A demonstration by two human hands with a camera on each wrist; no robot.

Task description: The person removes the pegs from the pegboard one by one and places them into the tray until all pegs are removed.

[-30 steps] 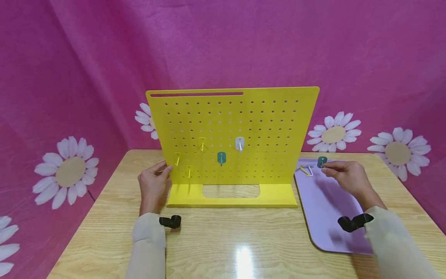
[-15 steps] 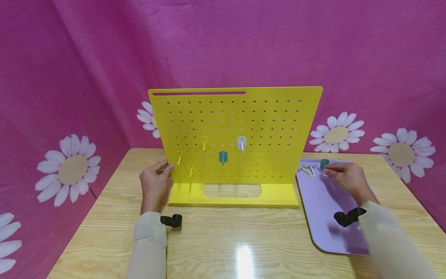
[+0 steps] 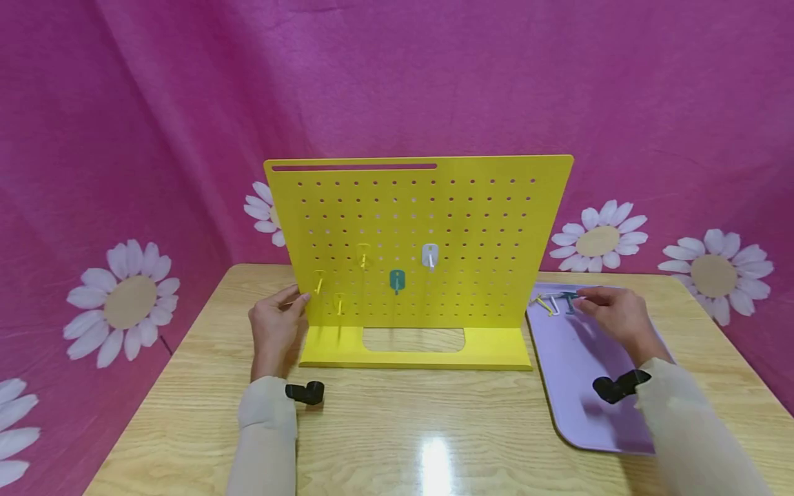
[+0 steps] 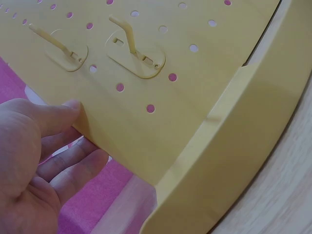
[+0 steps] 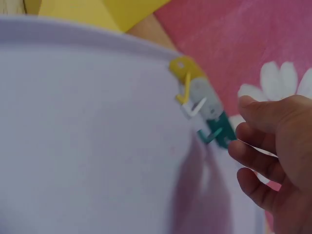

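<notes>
Pink flowered cloth (image 3: pixel 397 83) hangs behind the table (image 3: pixel 372 434). At the far end of the lilac tray (image 3: pixel 573 386) lies a green hook (image 5: pixel 221 127), beside a white hook (image 5: pixel 202 90) and yellow hook (image 5: pixel 190 68); the right hand (image 3: pixel 617 317), fingers parted, is near it. The left hand (image 3: pixel 274 327) pinches the yellow pegboard (image 3: pixel 490 207).

Seemingly a draped-off indoor corner, home or studio unclear: wooden table (image 3: pixel 372 420), pink cloth (image 3: pixel 409 83) behind (printed with daisies (image 3: pixel 597 240)).

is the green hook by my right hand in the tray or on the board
In the tray: the green hook sits beside the white hook there.
</notes>
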